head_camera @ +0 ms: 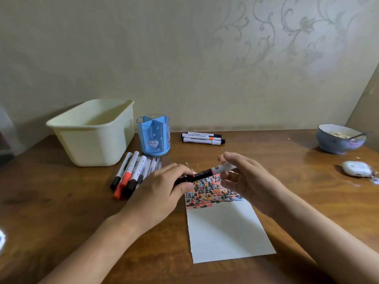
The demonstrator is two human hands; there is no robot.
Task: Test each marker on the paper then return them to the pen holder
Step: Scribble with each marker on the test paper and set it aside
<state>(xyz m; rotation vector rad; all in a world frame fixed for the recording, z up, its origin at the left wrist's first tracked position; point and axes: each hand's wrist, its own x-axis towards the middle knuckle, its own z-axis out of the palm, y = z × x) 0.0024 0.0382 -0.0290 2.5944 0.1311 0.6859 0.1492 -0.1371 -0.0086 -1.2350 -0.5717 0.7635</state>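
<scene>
Both hands hold one marker [207,172] level above the top of the white paper [225,230]. My left hand [162,187] grips its dark cap end. My right hand [244,177] pinches the white barrel end. The paper's upper part is covered with small coloured test marks [211,193]. The blue pen holder [153,138] stands behind, with no markers showing above its rim. A pile of several markers [131,173] lies left of my left hand. Three more markers [203,138] lie side by side to the right of the holder.
A cream plastic bin [92,132] stands at the back left of the wooden table [61,201]. A blue bowl with food and a spoon [340,138] sits at the far right. A small white case [356,169] lies near it.
</scene>
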